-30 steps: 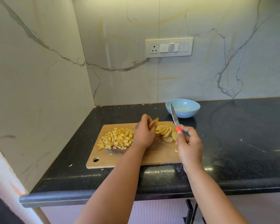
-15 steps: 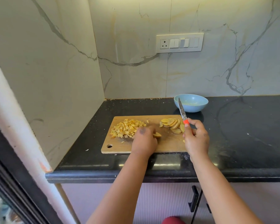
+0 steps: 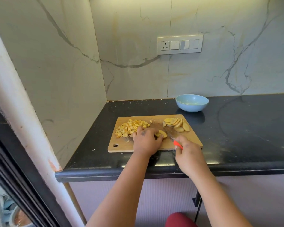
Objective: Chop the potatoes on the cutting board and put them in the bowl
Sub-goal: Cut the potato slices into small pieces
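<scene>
Wooden cutting board [image 3: 184, 142] now has a few potato slices [image 3: 161, 133] pinned under the left hand [image 3: 146, 141] at its centre, right hand [image 3: 189, 154] gripping the lowered knife [image 3: 177, 142] (dicing next), bowl [image 3: 192, 103] empty at 1 o'clock.

Bowl [image 3: 192, 103] behind board [image 3: 192, 138]; cubes [image 3: 129, 126] left of slices [image 3: 175, 123].

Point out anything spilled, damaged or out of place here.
Small pale scraps lie on the black counter off the cutting board, one near its front left corner. Paint is chipped on the white post's lower edge. The blue bowl holds no potato yet.
</scene>
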Available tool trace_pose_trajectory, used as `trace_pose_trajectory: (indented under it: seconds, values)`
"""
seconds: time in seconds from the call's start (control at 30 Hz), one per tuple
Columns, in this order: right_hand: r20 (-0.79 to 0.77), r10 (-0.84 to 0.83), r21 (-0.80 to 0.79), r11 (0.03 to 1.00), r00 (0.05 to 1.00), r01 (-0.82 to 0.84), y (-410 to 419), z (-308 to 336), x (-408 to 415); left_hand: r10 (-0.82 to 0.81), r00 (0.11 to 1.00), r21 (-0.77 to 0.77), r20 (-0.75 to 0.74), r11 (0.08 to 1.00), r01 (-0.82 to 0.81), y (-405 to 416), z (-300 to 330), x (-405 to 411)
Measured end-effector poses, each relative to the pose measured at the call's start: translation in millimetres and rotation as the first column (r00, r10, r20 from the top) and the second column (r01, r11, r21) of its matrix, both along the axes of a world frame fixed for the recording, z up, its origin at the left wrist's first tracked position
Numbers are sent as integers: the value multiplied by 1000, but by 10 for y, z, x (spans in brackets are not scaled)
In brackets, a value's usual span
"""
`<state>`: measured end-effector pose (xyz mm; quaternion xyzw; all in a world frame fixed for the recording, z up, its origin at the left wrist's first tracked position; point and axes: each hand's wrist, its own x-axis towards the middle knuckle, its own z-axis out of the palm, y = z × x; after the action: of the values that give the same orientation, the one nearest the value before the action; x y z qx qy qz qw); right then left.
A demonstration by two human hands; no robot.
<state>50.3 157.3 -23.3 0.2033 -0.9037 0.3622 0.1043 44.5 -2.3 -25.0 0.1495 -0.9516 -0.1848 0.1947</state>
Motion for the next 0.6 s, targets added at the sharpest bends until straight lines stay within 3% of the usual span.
trace_pose_trajectory:
  seconds: [0.27, 0.4, 0.6]
  values:
    - [74, -35, 168, 985, 997, 22, -106, 111, 87, 4, 1000, 13, 30, 1000, -5, -18, 7, -30]
    - [61, -35, 387, 922, 998, 9, -319, 229, 136, 23, 999, -23, 42, 1000, -22, -15, 18, -45]
    - [60, -59, 392, 919, 996, 31, -426, 268, 144, 15, 997, -92, 70, 996, -9, -59, 41, -8]
